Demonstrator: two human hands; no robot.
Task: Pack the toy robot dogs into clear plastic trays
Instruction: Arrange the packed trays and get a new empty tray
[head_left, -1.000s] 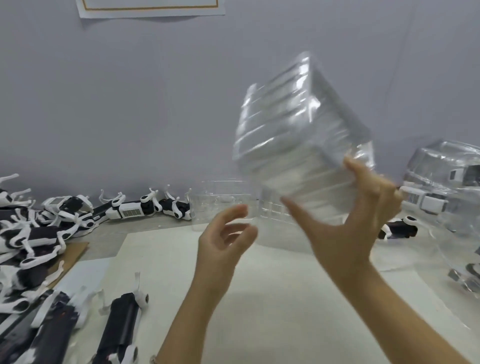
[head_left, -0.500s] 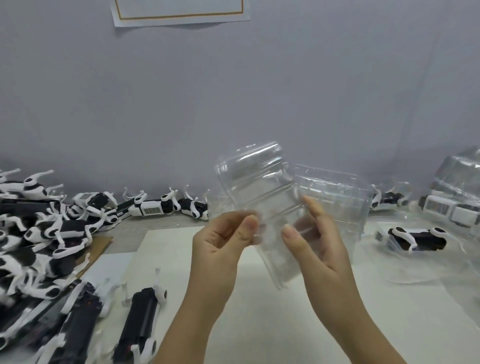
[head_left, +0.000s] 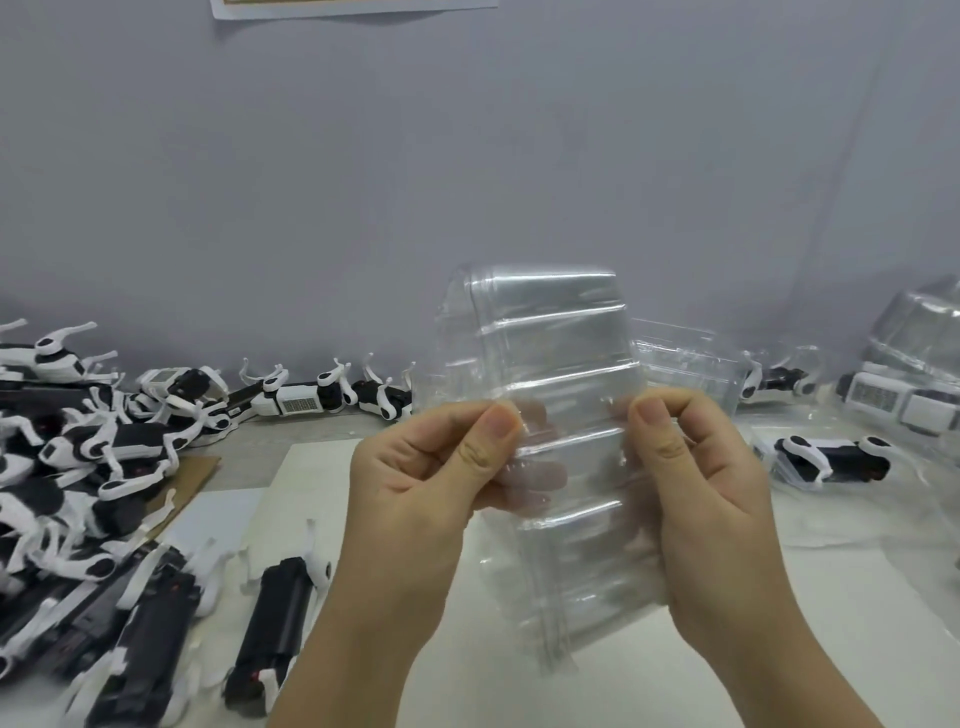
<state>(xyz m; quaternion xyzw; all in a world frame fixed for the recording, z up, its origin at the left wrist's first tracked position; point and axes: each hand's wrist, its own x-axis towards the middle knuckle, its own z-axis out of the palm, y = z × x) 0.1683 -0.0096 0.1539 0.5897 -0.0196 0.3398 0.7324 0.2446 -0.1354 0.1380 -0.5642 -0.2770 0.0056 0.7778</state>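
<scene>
While toy robot dogs (head_left: 104, 457) lie heaped at left, the left hand (head_left: 431, 483) and right hand (head_left: 696, 478) each pinch, thumb against fingers, an opposite side of the ribbed clear plastic tray (head_left: 561, 364), held upright above the table (head_left: 857, 597), likely to pry it open.

Wall sheet (head_left: 353, 6) cut off at top; toy dog pile (head_left: 62, 467) and packed trays (head_left: 914, 374) cropped at the sides
</scene>
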